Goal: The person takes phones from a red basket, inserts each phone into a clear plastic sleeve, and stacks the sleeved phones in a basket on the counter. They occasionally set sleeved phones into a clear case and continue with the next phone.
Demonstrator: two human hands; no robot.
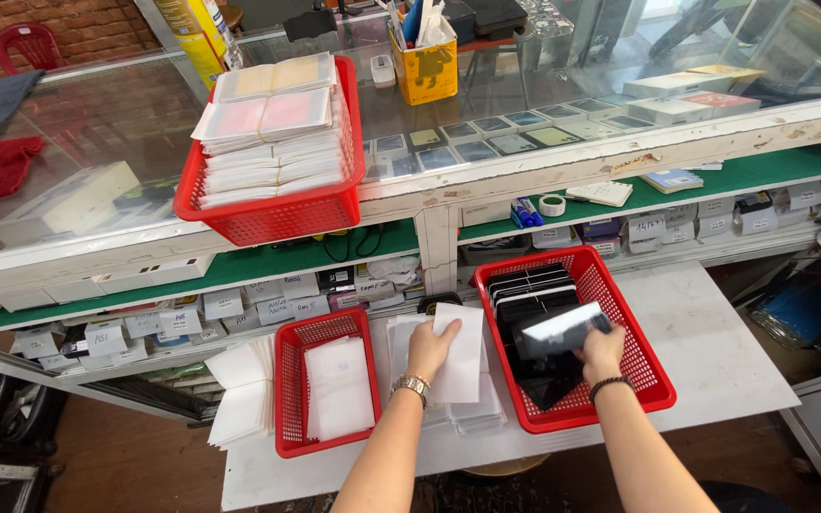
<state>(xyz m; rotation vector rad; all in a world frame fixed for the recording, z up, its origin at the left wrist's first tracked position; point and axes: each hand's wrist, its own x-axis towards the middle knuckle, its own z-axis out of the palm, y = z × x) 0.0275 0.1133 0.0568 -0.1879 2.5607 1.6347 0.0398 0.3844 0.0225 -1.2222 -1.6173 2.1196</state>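
Your left hand [427,350] was closed around a white envelope [458,353], held upright over the stack of envelopes [472,410] on the white table [715,361]. Left of it, a small red basket [289,399] held white sleeves. Your right hand [602,353] gripped a glossy black panel [563,332], tilted inside the right red basket [646,366], which was filled with dark panels standing in a row.

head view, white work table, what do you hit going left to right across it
Loose stack of white sleeves → small red basket holding white sleeves → left hand on a white envelope atop a white pile → right hand holding a glossy dark panel → large red basket of dark panels → bare white tabletop.
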